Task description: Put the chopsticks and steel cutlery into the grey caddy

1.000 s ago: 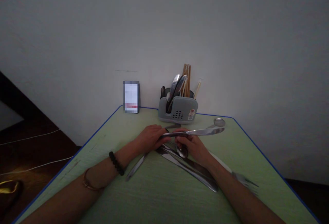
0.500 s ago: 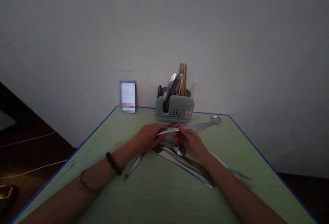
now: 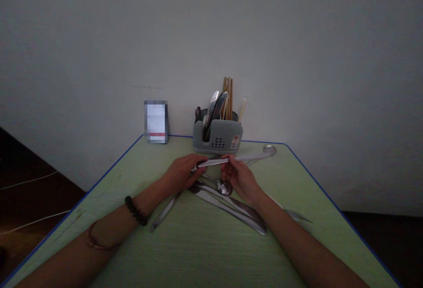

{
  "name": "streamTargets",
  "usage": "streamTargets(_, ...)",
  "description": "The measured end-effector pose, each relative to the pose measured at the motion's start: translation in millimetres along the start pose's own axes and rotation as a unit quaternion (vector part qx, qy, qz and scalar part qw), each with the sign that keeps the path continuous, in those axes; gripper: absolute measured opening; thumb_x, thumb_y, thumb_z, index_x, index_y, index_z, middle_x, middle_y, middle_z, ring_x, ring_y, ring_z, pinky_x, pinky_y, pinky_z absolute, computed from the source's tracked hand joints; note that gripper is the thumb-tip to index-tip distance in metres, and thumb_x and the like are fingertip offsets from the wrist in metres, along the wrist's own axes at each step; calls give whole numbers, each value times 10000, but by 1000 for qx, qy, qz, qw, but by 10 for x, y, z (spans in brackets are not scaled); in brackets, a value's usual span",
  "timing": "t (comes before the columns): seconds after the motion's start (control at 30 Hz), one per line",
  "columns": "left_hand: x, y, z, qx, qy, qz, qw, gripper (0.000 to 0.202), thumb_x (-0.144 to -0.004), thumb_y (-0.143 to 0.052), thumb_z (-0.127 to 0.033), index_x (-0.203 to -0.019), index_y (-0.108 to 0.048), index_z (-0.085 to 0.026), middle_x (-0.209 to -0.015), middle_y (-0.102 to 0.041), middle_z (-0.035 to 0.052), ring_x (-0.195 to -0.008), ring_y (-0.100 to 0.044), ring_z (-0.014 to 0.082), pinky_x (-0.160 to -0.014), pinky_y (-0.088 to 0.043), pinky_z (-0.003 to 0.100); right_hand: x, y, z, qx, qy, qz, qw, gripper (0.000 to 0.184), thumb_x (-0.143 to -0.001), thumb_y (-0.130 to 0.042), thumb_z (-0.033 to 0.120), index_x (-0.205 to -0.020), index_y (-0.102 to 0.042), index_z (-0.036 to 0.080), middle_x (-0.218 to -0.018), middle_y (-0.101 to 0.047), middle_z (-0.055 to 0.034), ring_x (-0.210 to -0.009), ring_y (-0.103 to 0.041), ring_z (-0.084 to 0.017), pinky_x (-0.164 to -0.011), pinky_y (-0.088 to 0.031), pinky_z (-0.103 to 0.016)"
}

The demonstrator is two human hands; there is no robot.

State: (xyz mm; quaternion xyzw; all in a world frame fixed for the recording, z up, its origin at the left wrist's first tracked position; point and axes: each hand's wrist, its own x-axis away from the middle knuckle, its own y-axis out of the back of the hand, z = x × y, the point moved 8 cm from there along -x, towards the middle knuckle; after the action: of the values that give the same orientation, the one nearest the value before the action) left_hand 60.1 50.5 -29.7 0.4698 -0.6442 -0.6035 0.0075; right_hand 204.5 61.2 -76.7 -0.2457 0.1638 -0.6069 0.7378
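My left hand and my right hand meet over the green table, both closed on a long metal utensil held level just above the tabletop. Its far end points right toward a spoon lying near the back edge. Under my hands lies a loose pile of metal cutlery, including a spoon bowl and long handles. A single handle sticks out to the lower left beneath my left wrist.
A grey cutlery holder with spoons and wooden chopsticks stands at the back of the table against the wall. A small blurred card leans on the wall to its left. A fork lies beside my right forearm.
The utensil in my hands has been drawn in to the left, so less of it sticks out past my right hand. The camera view has shifted slightly rightward.
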Motion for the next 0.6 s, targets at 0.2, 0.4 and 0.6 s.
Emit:
streamTargets(0.2,-3,-4,28,-16,6,18,1000,285,-944,-377,-303,-1056,-596,-159,-844,-651,62,-765,-610,157,-723,-491,273,34,-14,4,49,9,-5,999,372,-658,-738,473,-860,-616,184,-651,-597,31,-515,-513,-74,-504,-409,-203)
streamTargets(0.4,-12,-26,39,-46,-7,25,999,319,-951,-362,-320,-957,-634,-152,-725,-615,44,-668,-568,143,-644,-452,247,37,-34,12,98,48,3,994,387,-686,-704,509,-894,-607,197,-716,-595,36,-513,-520,-60,-495,-418,-193)
streamTargets(0.6,-16,-43,29,-13,4,39,999,227,-924,-428,-325,-925,-591,-166,-802,-622,39,-740,-576,142,-695,-444,253,14,33,19,107,67,-40,991,440,-695,-644,598,-875,-571,204,-684,-543,47,-493,-505,-72,-459,-419,-206)
